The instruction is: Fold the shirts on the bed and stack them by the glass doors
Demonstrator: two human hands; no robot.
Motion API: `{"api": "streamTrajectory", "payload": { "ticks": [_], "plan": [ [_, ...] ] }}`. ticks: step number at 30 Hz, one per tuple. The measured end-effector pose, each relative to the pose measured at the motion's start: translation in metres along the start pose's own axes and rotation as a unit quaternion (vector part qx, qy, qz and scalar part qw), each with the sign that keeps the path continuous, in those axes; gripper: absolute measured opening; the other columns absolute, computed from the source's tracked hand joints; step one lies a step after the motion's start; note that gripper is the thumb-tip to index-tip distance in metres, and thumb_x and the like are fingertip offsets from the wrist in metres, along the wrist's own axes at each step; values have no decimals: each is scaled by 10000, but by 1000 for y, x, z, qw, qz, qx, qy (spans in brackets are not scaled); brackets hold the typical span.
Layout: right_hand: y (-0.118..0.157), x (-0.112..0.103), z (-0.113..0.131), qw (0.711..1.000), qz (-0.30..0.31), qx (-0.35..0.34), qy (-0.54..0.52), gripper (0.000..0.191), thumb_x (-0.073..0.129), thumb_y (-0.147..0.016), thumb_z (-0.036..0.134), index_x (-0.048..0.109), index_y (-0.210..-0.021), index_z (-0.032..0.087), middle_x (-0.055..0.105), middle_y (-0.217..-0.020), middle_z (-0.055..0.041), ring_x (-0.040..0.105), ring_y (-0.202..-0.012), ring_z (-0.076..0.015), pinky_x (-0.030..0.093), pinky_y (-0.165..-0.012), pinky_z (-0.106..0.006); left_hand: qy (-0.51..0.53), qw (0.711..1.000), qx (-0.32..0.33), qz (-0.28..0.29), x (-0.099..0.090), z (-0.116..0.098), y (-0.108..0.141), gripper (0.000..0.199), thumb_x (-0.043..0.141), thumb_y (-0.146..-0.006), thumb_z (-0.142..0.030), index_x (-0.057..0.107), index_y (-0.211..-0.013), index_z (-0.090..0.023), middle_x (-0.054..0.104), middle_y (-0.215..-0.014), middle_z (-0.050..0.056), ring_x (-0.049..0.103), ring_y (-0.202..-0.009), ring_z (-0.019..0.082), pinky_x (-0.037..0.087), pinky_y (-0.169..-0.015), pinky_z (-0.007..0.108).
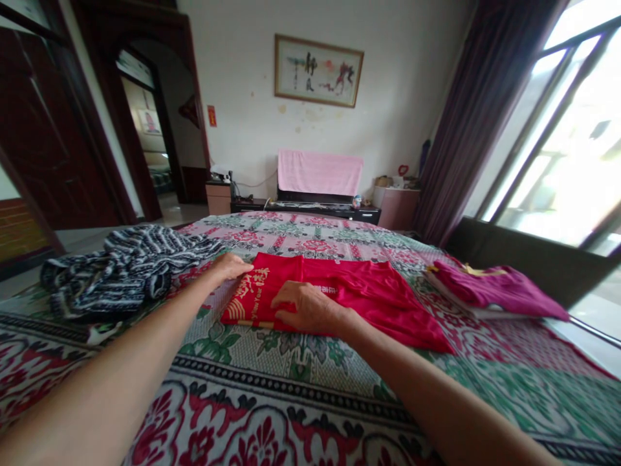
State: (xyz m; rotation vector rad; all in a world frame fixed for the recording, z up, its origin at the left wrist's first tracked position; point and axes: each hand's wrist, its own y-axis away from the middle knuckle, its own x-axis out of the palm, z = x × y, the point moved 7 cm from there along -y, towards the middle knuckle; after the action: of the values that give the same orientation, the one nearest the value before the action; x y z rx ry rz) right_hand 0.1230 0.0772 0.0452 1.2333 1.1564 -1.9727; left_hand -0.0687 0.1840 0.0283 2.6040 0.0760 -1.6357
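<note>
A red garment (378, 291) with yellow lettering lies partly folded on the patterned bed cover (272, 414). At its far left corner is my left hand (231, 266), fingers pressed together on the fabric edge. My right hand (305, 307) rests on the folded left part, its fingers spread and curved over the cloth beside the lettering. Creases run through the right part of the garment, which tapers toward the near right.
A crumpled black-and-white striped garment (130, 268) lies at the left. Folded magenta clothes (490, 288) sit near the bed's right edge. Beyond the bed stands a low black cabinet (369, 214) below a pink cloth (320, 172).
</note>
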Motion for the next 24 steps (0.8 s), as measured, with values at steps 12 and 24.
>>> {"api": "streamTrajectory", "payload": {
  "ticks": [12,24],
  "plan": [
    [-87,7,-87,973,-84,216,5,327,462,-825,131,707,-1025,214,720,-1005,2,639,-946,-146,449,-832,-207,-18,984,-7,178,5,24,63,506,605,-593,-697,570,-596,-193,455,-442,-13,392,-393,100,241,-385,228],
    [-133,57,-102,911,-2,406,63,570,515,-817,521,627,-1128,57,631,-1125,-218,619,-1024,-264,490,-806,-323,-22,965,34,261,9,17,74,348,667,-574,-534,597,-591,-193,466,-480,-27,435,-440,103,305,-421,225]
  ]
}}
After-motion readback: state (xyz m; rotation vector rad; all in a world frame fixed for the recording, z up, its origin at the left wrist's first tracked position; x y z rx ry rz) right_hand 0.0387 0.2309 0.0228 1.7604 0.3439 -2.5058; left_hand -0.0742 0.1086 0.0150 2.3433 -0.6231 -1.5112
